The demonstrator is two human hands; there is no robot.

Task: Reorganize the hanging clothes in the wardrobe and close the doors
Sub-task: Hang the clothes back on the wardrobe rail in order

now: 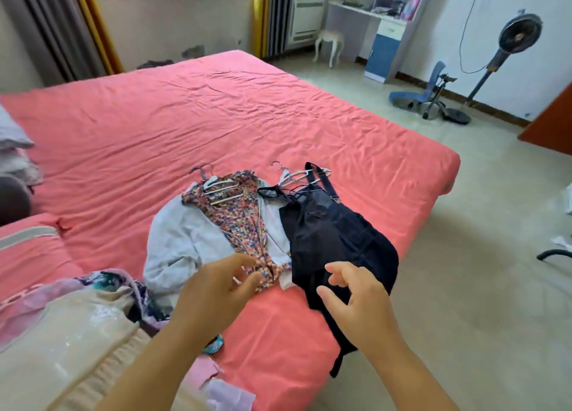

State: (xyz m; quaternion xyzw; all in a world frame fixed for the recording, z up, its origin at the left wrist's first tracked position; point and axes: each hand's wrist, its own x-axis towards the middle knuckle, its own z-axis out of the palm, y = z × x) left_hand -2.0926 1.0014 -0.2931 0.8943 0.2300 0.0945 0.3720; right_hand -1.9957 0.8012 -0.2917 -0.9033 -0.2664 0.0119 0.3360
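Both hands reach over clothes laid out on the pink bed (216, 110).

From the head view, the left hand (213, 290) hovers with loosely curled fingers over the floral dress (244, 225) and pale jacket (182, 243), holding nothing. The right hand (356, 299), fingers relaxed and spread, is above the dark denim overalls (349, 240). White hangers (297, 175) lie at the collars.

The left hand (216, 290) covers the near hem of the multicoloured floral blouse (244, 222), so whether its grip touches the cloth cannot be told. The right hand (356, 299) hides part of the dark denim pinafore dress (346, 243). The cream padded bedding (62, 342) runs off the near left edge
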